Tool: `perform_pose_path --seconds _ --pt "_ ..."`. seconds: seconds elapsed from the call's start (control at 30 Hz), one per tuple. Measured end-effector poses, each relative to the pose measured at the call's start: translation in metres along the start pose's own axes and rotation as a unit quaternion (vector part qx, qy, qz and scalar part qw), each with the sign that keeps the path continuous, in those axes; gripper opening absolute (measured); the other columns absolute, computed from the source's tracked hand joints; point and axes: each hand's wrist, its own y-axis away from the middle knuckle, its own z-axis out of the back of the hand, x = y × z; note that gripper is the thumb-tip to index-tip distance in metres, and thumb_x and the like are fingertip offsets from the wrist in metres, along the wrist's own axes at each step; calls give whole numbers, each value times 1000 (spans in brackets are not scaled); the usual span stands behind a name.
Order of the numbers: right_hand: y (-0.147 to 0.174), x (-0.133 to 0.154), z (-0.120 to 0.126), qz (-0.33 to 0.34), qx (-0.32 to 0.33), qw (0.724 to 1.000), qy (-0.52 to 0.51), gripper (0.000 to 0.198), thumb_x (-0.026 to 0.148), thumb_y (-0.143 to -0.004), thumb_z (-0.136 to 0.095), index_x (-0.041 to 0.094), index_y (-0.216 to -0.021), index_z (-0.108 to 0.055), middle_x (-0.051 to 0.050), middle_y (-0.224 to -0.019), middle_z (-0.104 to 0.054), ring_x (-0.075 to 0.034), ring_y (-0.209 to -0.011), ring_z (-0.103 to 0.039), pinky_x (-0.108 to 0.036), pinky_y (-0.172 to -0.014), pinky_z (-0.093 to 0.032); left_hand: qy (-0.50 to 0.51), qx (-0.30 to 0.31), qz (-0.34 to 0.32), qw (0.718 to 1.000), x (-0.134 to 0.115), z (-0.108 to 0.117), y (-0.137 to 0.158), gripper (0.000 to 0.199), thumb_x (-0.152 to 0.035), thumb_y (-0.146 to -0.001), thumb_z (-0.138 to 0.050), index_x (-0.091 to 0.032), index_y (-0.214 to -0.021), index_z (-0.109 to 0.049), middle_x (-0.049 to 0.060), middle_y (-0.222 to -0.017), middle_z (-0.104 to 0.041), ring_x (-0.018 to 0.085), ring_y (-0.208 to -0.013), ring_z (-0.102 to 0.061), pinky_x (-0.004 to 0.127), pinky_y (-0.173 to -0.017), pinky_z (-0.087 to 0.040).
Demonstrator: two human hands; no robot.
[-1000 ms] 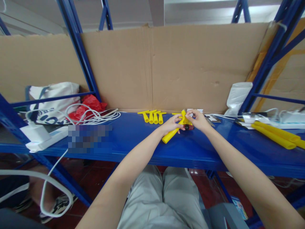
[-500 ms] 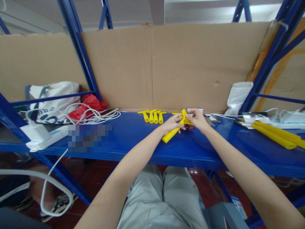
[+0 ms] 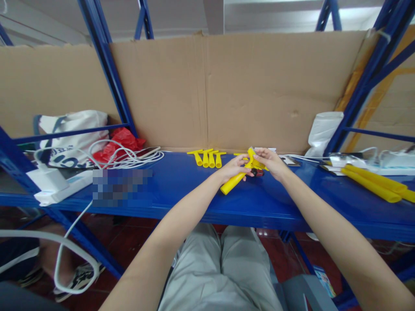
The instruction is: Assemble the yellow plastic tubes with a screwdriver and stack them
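My left hand (image 3: 236, 167) is closed around a yellow T-shaped piece with a hollow tube handle (image 3: 231, 185), whose open end points toward me and to the left. At its wider far end, my right hand (image 3: 269, 160) pinches the piece with thumb and fingers. Whether a smaller part sits between those fingers cannot be made out. Just under the hands, a red and black object (image 3: 258, 172) lies on the blue shelf, partly hidden. Several similar yellow T-shaped pieces (image 3: 212, 159) lie in a row to the left of my hands.
Long yellow tubes (image 3: 372, 183) rest at the right, near a white pouch (image 3: 324, 131) and a power strip. On the left are white cables (image 3: 129, 157), a red plastic bag (image 3: 121, 142), a cloth bag (image 3: 79, 134) and a white charger (image 3: 48, 179). Cardboard (image 3: 253, 90) closes the back.
My right hand has shifted slightly and its fingers have changed position at the far end of the yellow piece. The left hand keeps its hold, nearly still.
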Motion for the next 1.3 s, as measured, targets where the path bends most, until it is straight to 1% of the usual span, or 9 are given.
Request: perform_pose_path --seconds 0.17,0.33,0.53,0.7,0.8,0.9,1.07,1.2,1.3 --pt "0 1 3 -20 12 1000 -14 42 49 -54 -76 21 -79 -58 -2 -81 -67 -15 -71 -61 -34 -71 -51 5 17 4 1000 0 1 0 55 0 -68 -60 -19 -118 -45 10 -107 -57 15 -65 -66 20 -47 -47" --pt "-1 0 3 -6 19 1000 8 41 52 -57 -73 22 -78 -56 -2 -81 -66 -15 -70 -61 -33 -68 -51 12 17 8 1000 0 2 1 56 0 -67 -61 -20 -117 -46 9 -107 -58 14 -66 -66 20 -49 -46" --pt "-4 -11 0 38 -11 993 108 39 58 -67 -61 21 -78 -54 -3 -76 -64 -17 -69 -60 -36 -69 -50 28 -24 9 999 -1 -3 2 54 1 -67 -59 -20 -115 -46 9 -108 -57 13 -65 -65 20 -48 -45" --pt "-2 -16 -1 122 -79 947 286 32 49 -75 -56 20 -88 -55 -10 -91 -63 -24 -86 -59 -44 -81 -46 49 -69 18 996 -5 -7 1 53 3 -68 -57 -19 -115 -43 8 -106 -58 13 -61 -65 20 -47 -45" --pt "0 -12 1 134 -90 915 369 27 37 -72 -60 19 -93 -57 -14 -102 -61 -29 -96 -56 -48 -84 -43 63 -151 12 986 -8 -7 -1 53 4 -70 -54 -20 -116 -42 7 -106 -58 11 -59 -64 20 -47 -45" --pt "1 -8 5 115 -27 907 404 18 30 -72 -59 19 -86 -60 -13 -97 -63 -27 -91 -59 -44 -81 -46 79 -256 15 963 -13 -4 -2 54 4 -73 -53 -23 -118 -41 5 -103 -58 8 -56 -62 17 -45 -44" --pt "6 0 10 45 163 886 432 14 30 -77 -57 19 -78 -64 -7 -82 -68 -19 -76 -62 -32 -73 -48 122 -393 44 910 -22 1 2 50 6 -76 -46 -20 -118 -39 2 -89 -60 7 -52 -60 16 -44 -42" --pt "11 8 11 -11 227 851 473 23 28 -74 -61 19 -94 -66 -7 -94 -68 -21 -84 -63 -30 -75 -48 144 -426 48 892 -24 2 4 47 8 -76 -44 -19 -115 -41 2 -84 -61 10 -56 -63 17 -44 -42" --pt "12 11 12 -36 250 844 472 31 26 -71 -65 18 -100 -66 -9 -99 -67 -23 -89 -63 -32 -78 -48 148 -421 48 893 -24 0 4 42 8 -76 -45 -18 -109 -45 2 -83 -61 11 -57 -63 17 -43 -41"
